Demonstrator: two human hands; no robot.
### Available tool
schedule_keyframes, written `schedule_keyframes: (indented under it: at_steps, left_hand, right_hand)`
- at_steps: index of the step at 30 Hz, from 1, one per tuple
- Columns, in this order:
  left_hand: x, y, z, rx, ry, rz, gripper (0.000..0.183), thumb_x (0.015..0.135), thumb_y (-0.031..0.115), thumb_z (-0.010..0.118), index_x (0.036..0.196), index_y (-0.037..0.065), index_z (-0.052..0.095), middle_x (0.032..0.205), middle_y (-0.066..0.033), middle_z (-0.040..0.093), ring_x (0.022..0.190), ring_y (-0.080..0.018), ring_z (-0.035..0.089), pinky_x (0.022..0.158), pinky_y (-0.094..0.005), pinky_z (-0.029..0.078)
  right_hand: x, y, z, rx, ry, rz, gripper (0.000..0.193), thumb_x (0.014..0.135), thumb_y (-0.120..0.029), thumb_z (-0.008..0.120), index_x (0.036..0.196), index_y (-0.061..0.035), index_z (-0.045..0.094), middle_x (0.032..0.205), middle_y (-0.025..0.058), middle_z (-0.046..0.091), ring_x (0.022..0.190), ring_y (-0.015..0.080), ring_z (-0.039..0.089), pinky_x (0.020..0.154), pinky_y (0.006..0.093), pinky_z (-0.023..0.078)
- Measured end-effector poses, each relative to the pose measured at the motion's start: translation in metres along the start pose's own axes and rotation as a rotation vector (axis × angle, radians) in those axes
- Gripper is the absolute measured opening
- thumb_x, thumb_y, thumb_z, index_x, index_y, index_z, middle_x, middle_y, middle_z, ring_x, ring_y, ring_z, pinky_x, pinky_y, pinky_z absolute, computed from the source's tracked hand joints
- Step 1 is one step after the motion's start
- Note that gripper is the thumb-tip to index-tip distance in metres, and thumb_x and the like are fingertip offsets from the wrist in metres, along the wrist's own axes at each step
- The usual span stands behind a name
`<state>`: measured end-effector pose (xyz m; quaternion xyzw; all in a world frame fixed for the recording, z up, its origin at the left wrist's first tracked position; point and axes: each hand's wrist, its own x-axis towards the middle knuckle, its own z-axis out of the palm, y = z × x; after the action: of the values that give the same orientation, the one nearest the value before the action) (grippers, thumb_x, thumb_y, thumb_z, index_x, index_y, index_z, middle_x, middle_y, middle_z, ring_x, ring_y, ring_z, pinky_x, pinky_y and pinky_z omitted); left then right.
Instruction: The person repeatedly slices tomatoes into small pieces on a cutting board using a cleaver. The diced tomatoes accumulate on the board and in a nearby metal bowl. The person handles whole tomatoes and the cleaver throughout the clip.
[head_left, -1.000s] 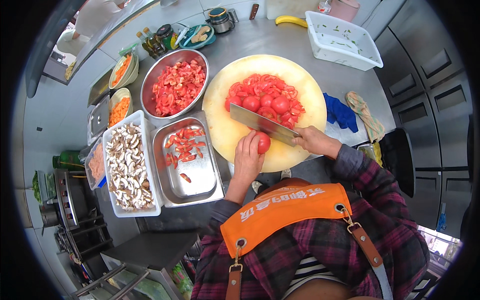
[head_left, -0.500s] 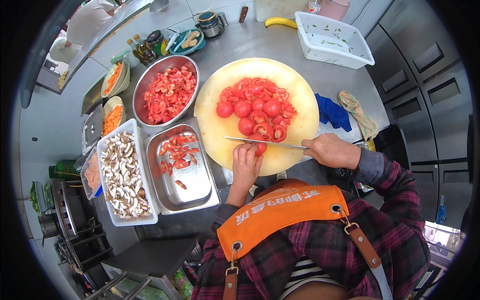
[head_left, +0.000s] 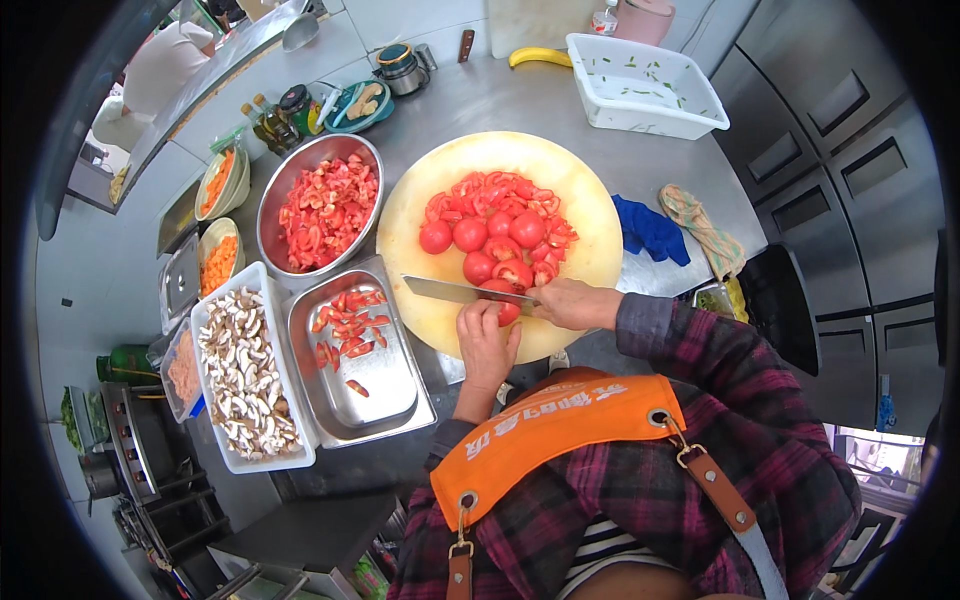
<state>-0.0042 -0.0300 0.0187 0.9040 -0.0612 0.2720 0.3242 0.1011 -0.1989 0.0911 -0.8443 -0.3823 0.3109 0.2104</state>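
Note:
My right hand (head_left: 578, 304) grips the handle of a kitchen knife (head_left: 438, 289), its wide blade lying across the round, pale yellow cutting board (head_left: 592, 215) and pointing left. Bent fingers of my left hand (head_left: 487, 345) hold a red tomato (head_left: 509, 313) at the board's near edge, on the near side of the blade. Just past the blade lie cut tomato halves (head_left: 513, 273) and several whole-looking rounded tomatoes (head_left: 470, 235). Behind them is a heap of sliced tomato (head_left: 500, 188). The blade partly hides the tomatoes beneath it.
Left of the board stand a steel bowl (head_left: 271, 222) of chopped tomato, a steel tray (head_left: 375, 395) with tomato pieces and a white tub (head_left: 270, 460) of sliced mushrooms. A blue cloth (head_left: 650, 228) lies right; a banana (head_left: 540, 57) and white bin (head_left: 650, 115) sit behind.
My right hand has moved left and inward, and the knife has shifted left with it across the board. My left hand stays on the tomato. The whole view has shifted slightly.

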Motion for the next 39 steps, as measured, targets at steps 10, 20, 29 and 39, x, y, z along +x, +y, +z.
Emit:
schedule_keyframes:
  at_steps: [10,20,29,39]
  left_hand:
    - [0.014,-0.012,-0.010,0.008,0.057,-0.256,0.048,0.063,0.005,0.076,0.105,0.004,0.053,0.110,-0.0179,0.048,0.105,-0.0387,0.047,0.090,-0.0469,0.043]
    - [0.001,-0.016,-0.040,-0.041,-0.273,-0.139,0.049,0.065,0.007,0.080,0.109,0.003,0.058,0.114,-0.0169,0.054,0.108,-0.0377,0.051,0.091,-0.0448,0.046]
    - [-0.013,-0.018,-0.034,-0.071,-0.200,-0.179,0.048,0.066,0.006,0.079,0.107,0.003,0.056,0.110,-0.0171,0.054,0.106,-0.0369,0.053,0.091,-0.0432,0.046]
    - [-0.014,-0.018,-0.035,-0.015,-0.185,-0.215,0.045,0.065,0.006,0.079,0.104,0.004,0.057,0.108,-0.0156,0.055,0.101,-0.0333,0.056,0.084,-0.0383,0.049]
  right_hand:
    - [-0.002,0.012,-0.018,0.463,-0.115,0.249,0.032,0.095,-0.020,0.056,0.120,-0.0018,0.055,0.068,0.0040,0.051,0.055,0.0135,0.052,0.047,0.0289,0.045]
    - [-0.010,0.005,-0.009,0.012,0.049,0.014,0.030,0.092,-0.022,0.058,0.114,-0.0019,0.057,0.085,0.0231,0.063,0.085,0.0412,0.062,0.076,0.0480,0.047]
    - [-0.019,-0.015,-0.028,0.079,-0.076,0.015,0.028,0.090,-0.020,0.057,0.107,0.0019,0.059,0.088,0.0241,0.064,0.088,0.0391,0.063,0.077,0.0477,0.048]
    - [0.005,-0.022,0.023,-0.175,0.142,-0.139,0.017,0.092,-0.017,0.051,0.097,-0.0015,0.058,0.074,0.0194,0.063,0.069,0.0390,0.064,0.062,0.0473,0.050]
